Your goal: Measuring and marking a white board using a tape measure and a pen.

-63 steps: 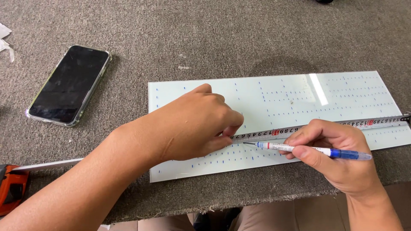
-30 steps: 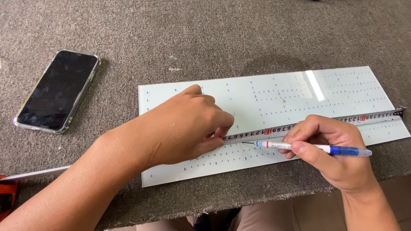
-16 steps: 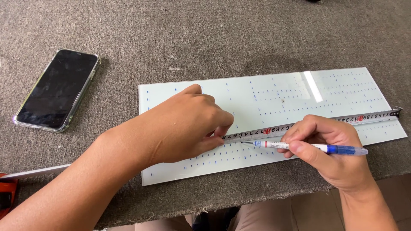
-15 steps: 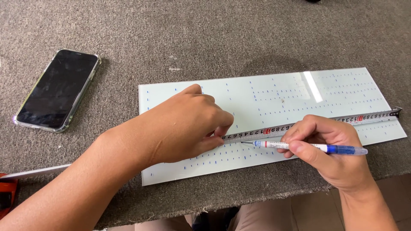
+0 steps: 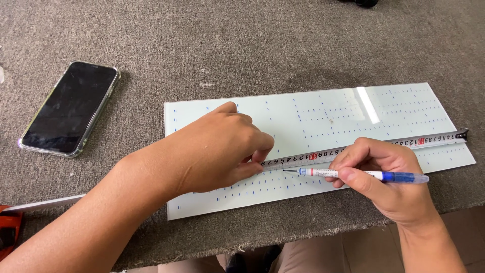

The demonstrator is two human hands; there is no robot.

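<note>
Marking a pale glass panel along a tape measure, with many rows already drawn

The left hand [image 5: 217, 151] presses the tape measure blade [image 5: 364, 147] flat on the white panel [image 5: 323, 108], its fingers curled together and pinching the blade near the panel's middle. The right hand [image 5: 389, 177] has its fingers clamped on a blue pen [image 5: 364, 175], the tip touching the panel just under the blade. The panel lies near the front edge of the grey carpeted table [image 5: 242, 40]. Short blue ticks already cover most of it, dense at the far right corner and along the front edge; I judge that the marking is well advanced, with only some rows left. A dark phone [image 5: 70, 115] lies well apart, toward the left edge.
</note>
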